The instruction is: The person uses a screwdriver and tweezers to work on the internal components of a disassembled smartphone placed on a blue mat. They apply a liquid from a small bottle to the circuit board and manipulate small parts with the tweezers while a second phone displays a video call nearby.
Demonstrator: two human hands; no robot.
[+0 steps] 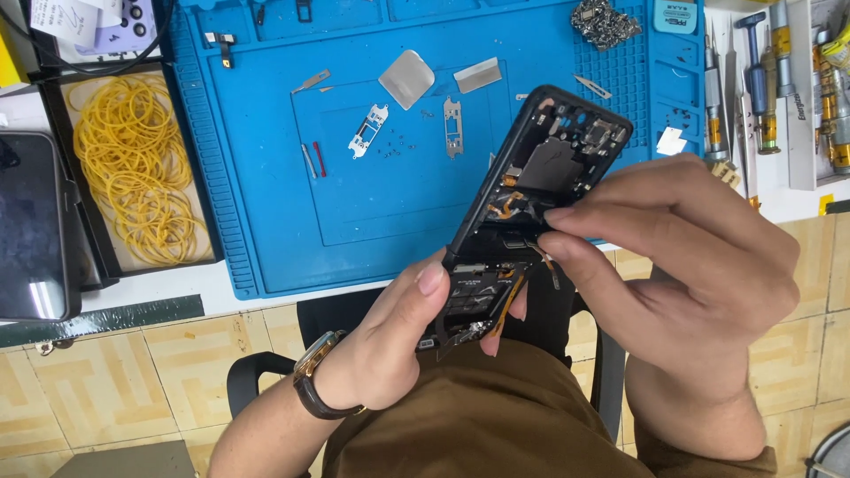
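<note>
My left hand grips the lower end of an opened black smartphone, back cover off, with its inner boards and orange flex cables showing. The phone tilts up and to the right over the front edge of a blue work mat. My right hand comes in from the right, its thumb and forefinger pinching a small dark part or cable at the phone's middle. A watch with a brown strap sits on my left wrist.
On the mat lie small metal brackets, two silver shields, tiny screws, and a pile of metal parts. A black tray of yellow rubber bands stands at the left beside a dark phone. Screwdrivers lie at the right.
</note>
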